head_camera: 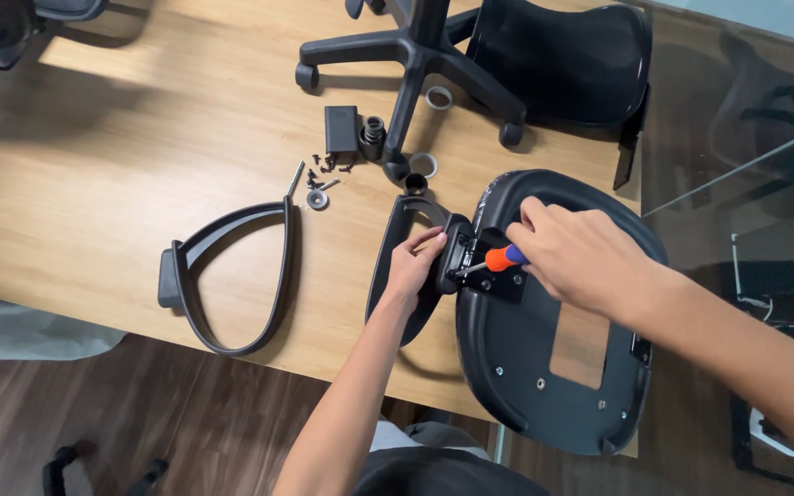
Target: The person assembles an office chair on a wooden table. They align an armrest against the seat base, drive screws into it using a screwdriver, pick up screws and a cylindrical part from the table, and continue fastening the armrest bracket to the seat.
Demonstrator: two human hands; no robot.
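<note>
Head view: a wooden worktop [140, 156] carries the parts of a taken-apart office chair. The largest, a black seat pan [544, 367], lies upside down at the near right edge, overhanging it a little; judged from that, its underside faces up so the fixing holes can be reached. Beyond it, at the far edge, lie one chair back shell [562, 60] and one five-armed wheeled base [415, 50] on its side. There are two curved black armrests: the loose armrest [232, 276] lies flat toward the near left edge, and the held armrest [415, 248] stands against the left rim of the seat pan. The left hand [413, 262] closes its fingers around that armrest's bracket, seemingly to steady it against the seat. The right hand [581, 253] grips an orange-handled screwdriver [493, 261], its tip at the bracket where armrest meets seat. Mid-worktop sit one small black box [341, 129], two grey rings [438, 96] near the base, and a scatter of small dark screws [328, 165], too tiny to count.
</note>
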